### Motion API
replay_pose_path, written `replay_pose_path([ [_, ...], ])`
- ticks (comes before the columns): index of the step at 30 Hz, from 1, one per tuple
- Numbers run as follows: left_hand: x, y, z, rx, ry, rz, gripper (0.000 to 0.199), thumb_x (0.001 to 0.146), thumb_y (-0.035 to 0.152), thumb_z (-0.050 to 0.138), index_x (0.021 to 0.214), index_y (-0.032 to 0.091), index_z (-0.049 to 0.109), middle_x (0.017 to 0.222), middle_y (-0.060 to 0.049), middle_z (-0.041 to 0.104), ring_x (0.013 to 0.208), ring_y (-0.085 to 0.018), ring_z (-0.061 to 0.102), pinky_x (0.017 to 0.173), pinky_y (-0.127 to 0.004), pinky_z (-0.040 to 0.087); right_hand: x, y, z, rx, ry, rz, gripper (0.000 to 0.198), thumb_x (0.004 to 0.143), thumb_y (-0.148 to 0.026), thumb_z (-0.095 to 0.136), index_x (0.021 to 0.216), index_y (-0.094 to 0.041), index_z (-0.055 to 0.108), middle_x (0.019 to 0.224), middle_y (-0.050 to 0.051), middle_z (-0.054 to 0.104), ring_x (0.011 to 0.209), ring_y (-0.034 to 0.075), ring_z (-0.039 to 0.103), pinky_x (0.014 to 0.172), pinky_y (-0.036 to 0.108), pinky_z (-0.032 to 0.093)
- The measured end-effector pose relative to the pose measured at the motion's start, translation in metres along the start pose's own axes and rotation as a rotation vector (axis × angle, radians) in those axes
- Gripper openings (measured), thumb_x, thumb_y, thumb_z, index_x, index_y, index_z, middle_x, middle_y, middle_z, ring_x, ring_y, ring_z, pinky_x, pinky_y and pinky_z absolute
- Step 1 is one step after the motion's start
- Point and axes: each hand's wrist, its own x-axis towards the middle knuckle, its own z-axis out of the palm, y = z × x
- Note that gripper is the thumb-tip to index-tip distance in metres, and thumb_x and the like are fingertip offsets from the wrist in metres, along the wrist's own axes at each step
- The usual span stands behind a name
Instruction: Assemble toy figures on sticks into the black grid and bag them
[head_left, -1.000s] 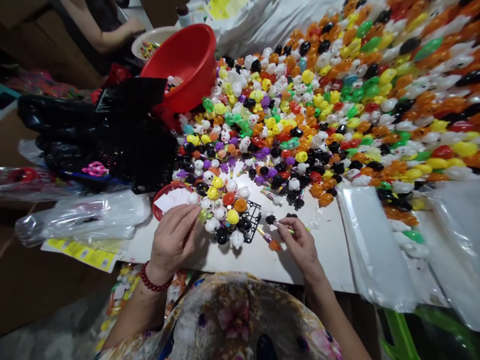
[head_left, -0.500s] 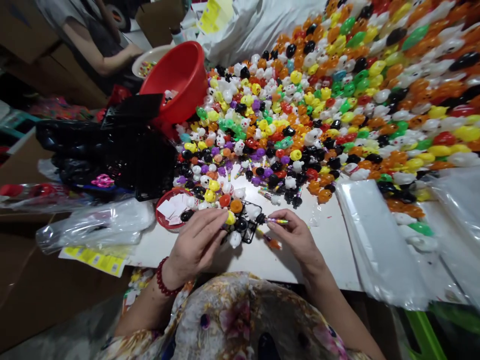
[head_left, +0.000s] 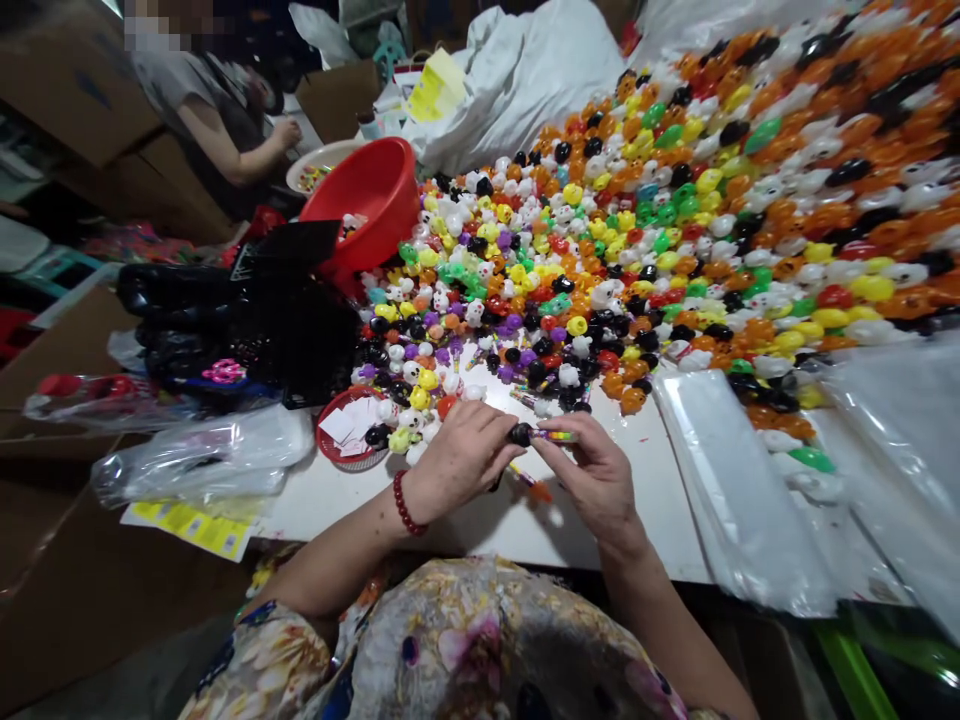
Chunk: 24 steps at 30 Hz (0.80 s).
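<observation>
My right hand [head_left: 592,480] pinches a thin multicoloured stick [head_left: 553,436] over the white table. On the stick's left end sits a black plastic figure [head_left: 519,434], and the fingertips of my left hand [head_left: 463,452] are closed at it. Beneath my hands lies another stick with an orange figure [head_left: 537,490]. My left hand mostly hides the black grid tray and the figures around it. Left of that hand are several small figures, among them a pale yellow one [head_left: 400,439], beside a red basket [head_left: 324,440] of white paper slips [head_left: 351,424].
A large heap of coloured plastic figures [head_left: 600,250] covers the table's back and right. Clear plastic bags [head_left: 739,480] lie at right, more bags [head_left: 217,450] at left. A red tub [head_left: 375,200] and black plastic bags [head_left: 180,320] stand back left. Another person [head_left: 217,140] is beyond.
My left hand has moved right from the yellow figure to the black figure, covering the grid tray. My right hand still holds the stick. The other person's arm has risen; the view has shifted slightly.
</observation>
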Motion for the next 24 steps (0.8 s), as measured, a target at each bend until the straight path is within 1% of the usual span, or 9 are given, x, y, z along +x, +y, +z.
replay_pose_path([
  [2, 0.002, 0.001, 0.005, 0.039, 0.009, -0.053, 0.015, 0.096, 0.029, 0.052, 0.098, 0.016, 0.060, 0.088, -0.008, 0.068, 0.087, -0.023, 0.061, 0.079, -0.039, 0.050, 0.002, -0.002, 0.003, -0.120, -0.032, -0.121, 0.017, 0.086, -0.037, 0.065, 0.094, -0.025, 0.074, 0.101, 0.007, 0.073, 0.099, 0.023, 0.067, 0.091, 0.040, 0.055],
  [3, 0.003, 0.002, 0.007, 0.049, 0.001, -0.071, 0.013, 0.095, 0.027, 0.052, 0.096, 0.017, 0.060, 0.086, -0.008, 0.067, 0.086, -0.024, 0.061, 0.079, -0.039, 0.050, 0.002, -0.001, 0.004, -0.159, -0.064, -0.147, 0.020, 0.089, -0.037, 0.061, 0.098, -0.025, 0.074, 0.106, 0.007, 0.073, 0.103, 0.024, 0.067, 0.095, 0.041, 0.054],
  [5, 0.004, 0.000, 0.009, 0.033, -0.016, -0.086, 0.010, 0.094, 0.023, 0.054, 0.096, 0.017, 0.061, 0.087, -0.008, 0.068, 0.087, -0.023, 0.062, 0.080, -0.039, 0.051, 0.005, 0.002, 0.008, -0.200, -0.115, -0.143, 0.026, 0.092, -0.038, 0.054, 0.105, -0.026, 0.073, 0.111, 0.007, 0.073, 0.104, 0.023, 0.068, 0.096, 0.041, 0.055],
  [7, 0.005, -0.004, 0.007, -0.023, 0.004, -0.083, 0.013, 0.093, 0.023, 0.055, 0.104, 0.017, 0.060, 0.096, -0.008, 0.070, 0.092, -0.023, 0.062, 0.083, -0.039, 0.051, 0.007, 0.009, 0.012, -0.216, -0.120, -0.110, 0.028, 0.093, -0.039, 0.053, 0.108, -0.026, 0.072, 0.111, 0.006, 0.074, 0.101, 0.022, 0.069, 0.093, 0.040, 0.056],
  [10, 0.000, -0.013, -0.002, -0.075, 0.101, -0.073, 0.024, 0.094, 0.027, 0.057, 0.115, 0.016, 0.059, 0.109, -0.011, 0.070, 0.102, -0.023, 0.062, 0.090, -0.039, 0.051, 0.010, 0.023, 0.016, -0.216, -0.103, -0.082, 0.028, 0.091, -0.039, 0.056, 0.106, -0.024, 0.073, 0.108, 0.006, 0.075, 0.095, 0.022, 0.071, 0.091, 0.038, 0.057],
  [14, -0.014, -0.032, -0.016, -0.030, 0.190, -0.161, 0.022, 0.097, 0.027, 0.052, 0.114, 0.018, 0.061, 0.107, -0.009, 0.071, 0.100, -0.022, 0.064, 0.090, -0.039, 0.052, 0.012, 0.035, 0.018, -0.226, -0.090, -0.112, 0.025, 0.091, -0.037, 0.057, 0.103, -0.023, 0.074, 0.107, 0.006, 0.076, 0.097, 0.023, 0.071, 0.091, 0.039, 0.057],
  [19, -0.029, -0.053, -0.025, 0.009, 0.162, -0.300, 0.022, 0.097, 0.027, 0.049, 0.110, 0.020, 0.065, 0.106, -0.008, 0.071, 0.098, -0.021, 0.063, 0.089, -0.038, 0.051, 0.022, 0.024, 0.016, -0.171, -0.049, -0.145, 0.021, 0.090, -0.033, 0.062, 0.105, -0.023, 0.074, 0.104, 0.005, 0.076, 0.090, 0.020, 0.072, 0.084, 0.033, 0.060],
  [21, -0.029, -0.059, -0.026, 0.020, 0.148, -0.287, 0.022, 0.096, 0.025, 0.049, 0.107, 0.021, 0.067, 0.108, -0.008, 0.071, 0.101, -0.022, 0.061, 0.091, -0.039, 0.050, 0.030, 0.015, 0.018, -0.117, -0.037, -0.163, 0.021, 0.090, -0.033, 0.064, 0.105, -0.022, 0.073, 0.102, 0.005, 0.076, 0.087, 0.018, 0.072, 0.081, 0.031, 0.060],
  [24, -0.024, -0.064, -0.024, 0.035, 0.111, -0.206, 0.022, 0.095, 0.023, 0.051, 0.107, 0.022, 0.069, 0.115, -0.007, 0.070, 0.110, -0.023, 0.057, 0.098, -0.043, 0.045, 0.043, 0.005, 0.028, -0.017, -0.049, -0.172, 0.019, 0.089, -0.032, 0.066, 0.104, -0.022, 0.073, 0.101, 0.004, 0.075, 0.086, 0.017, 0.071, 0.080, 0.030, 0.060],
])
